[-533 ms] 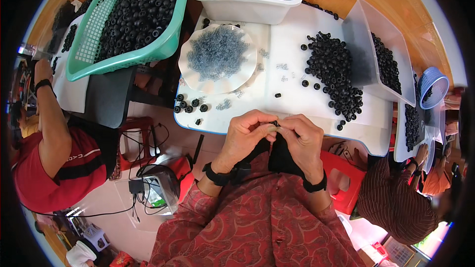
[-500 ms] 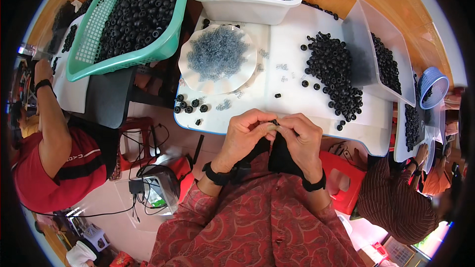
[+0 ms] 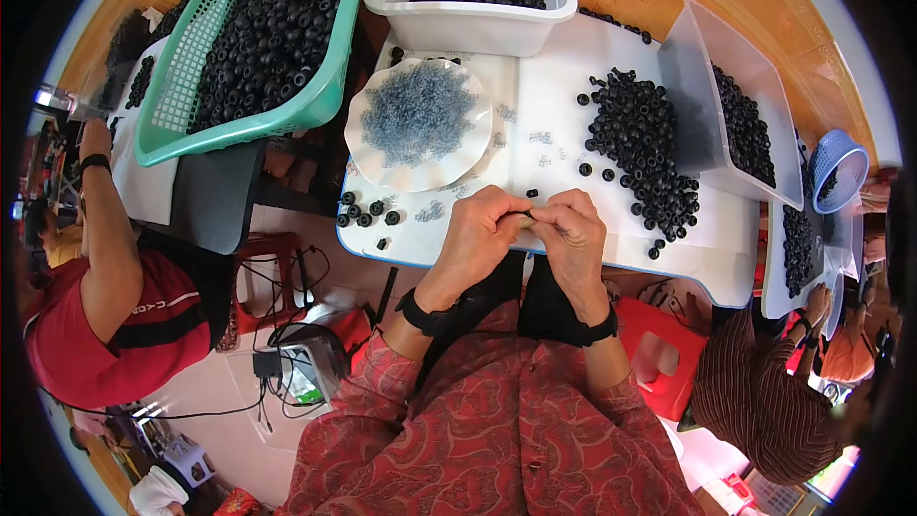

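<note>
Both my hands meet over the near edge of the white table, fingers pinched together. The thumb and fingers of my left hand close on a small black part, mostly hidden by the fingertips. My right hand grips the same part from the other side. Just beyond the fingertips lies a single small black piece. Left of my hands, a white wavy-rimmed plate bears a heap of tiny clear spring-like pieces. Several round black parts sit by the table's left corner.
A pile of black ring-like parts spreads at right, beside a translucent box. A white tub stands at the back, a green basket of black parts at left. People work on both sides; a red stool stands at right.
My joined hands have moved slightly away from me, farther over the table edge, and the right fingers are bent more closely over the black part. The view has shifted a little.
</note>
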`<move>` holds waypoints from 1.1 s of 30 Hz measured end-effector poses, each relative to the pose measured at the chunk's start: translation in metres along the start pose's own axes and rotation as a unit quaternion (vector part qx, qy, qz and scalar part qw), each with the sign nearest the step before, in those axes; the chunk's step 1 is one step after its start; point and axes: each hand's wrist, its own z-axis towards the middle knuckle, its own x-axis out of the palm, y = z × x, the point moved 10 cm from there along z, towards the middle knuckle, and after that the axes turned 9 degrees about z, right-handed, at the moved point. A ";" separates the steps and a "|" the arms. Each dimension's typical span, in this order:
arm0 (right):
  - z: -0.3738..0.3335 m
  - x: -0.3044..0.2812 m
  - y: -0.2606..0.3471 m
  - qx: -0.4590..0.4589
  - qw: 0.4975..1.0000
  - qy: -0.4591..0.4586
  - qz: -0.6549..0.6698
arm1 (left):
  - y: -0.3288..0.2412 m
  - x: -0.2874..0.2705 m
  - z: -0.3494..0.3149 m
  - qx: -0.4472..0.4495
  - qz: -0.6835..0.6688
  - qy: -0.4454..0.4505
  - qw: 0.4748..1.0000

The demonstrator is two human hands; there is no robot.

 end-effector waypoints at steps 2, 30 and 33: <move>0.001 0.000 0.002 -0.004 1.000 0.001 -0.015 | -0.004 0.000 0.001 0.024 0.031 -0.004 0.999; 0.001 -0.004 -0.002 0.006 1.000 0.014 -0.003 | -0.039 0.010 -0.002 0.135 0.185 -0.062 0.972; 0.001 -0.005 -0.002 0.021 1.000 0.014 0.015 | -0.044 0.015 -0.004 0.156 0.212 -0.060 0.963</move>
